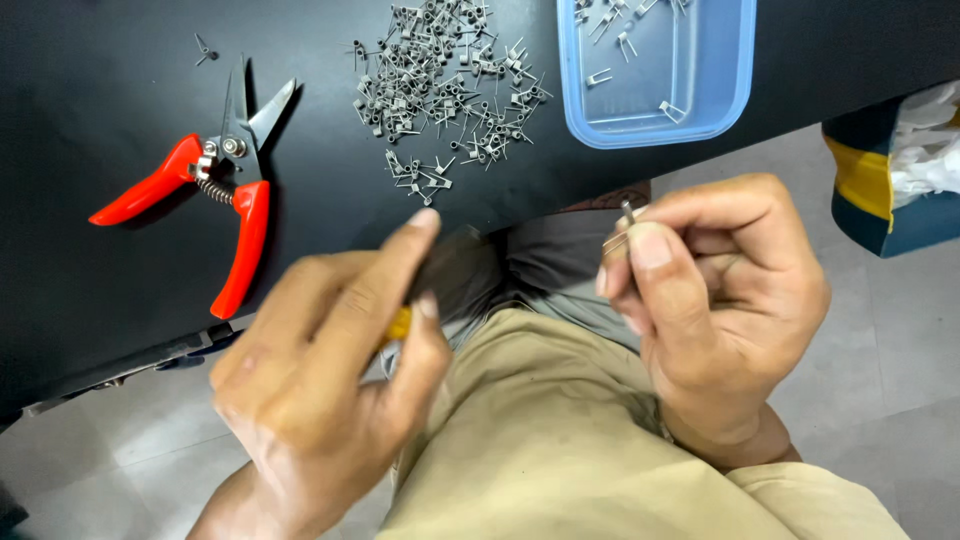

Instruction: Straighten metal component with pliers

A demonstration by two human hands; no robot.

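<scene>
A broad black matte tabletop (pixel 110 130) was seen across the upper part of the view, its front edge running on a slant from lower left to upper right. Below it, tan trousers (pixel 560 440) and a grey shirt hem (pixel 570 265) of the seated person filled the lower middle, over a pale tiled floor (pixel 900 340).

The left hand (pixel 325 385) was held low before the table edge, blurred, its fingers curled shut around a tool of which only a small yellow part of the handle (pixel 399 323) could be made out between thumb and forefinger; the kind of tool could not be told. The right hand (pixel 715 310) was raised just off the table edge, thumb and forefinger pinched together on a small grey metal wire spring with straight legs (pixel 622 228), whose tip stood up above the thumbnail.

On the tabletop at the left, a pair of red-handled cutting pliers with grey steel blades (pixel 215 170) was laid with handles spread, well apart from both hands. At the top right, a shallow light-blue translucent plastic tray (pixel 725 80) was set, with a few of the same grey springs scattered in it. Between pliers and tray, a loose heap of small grey wire springs (pixel 440 85) was spread over the black surface, and one single spring (pixel 203 47) was left apart at the upper left.
</scene>
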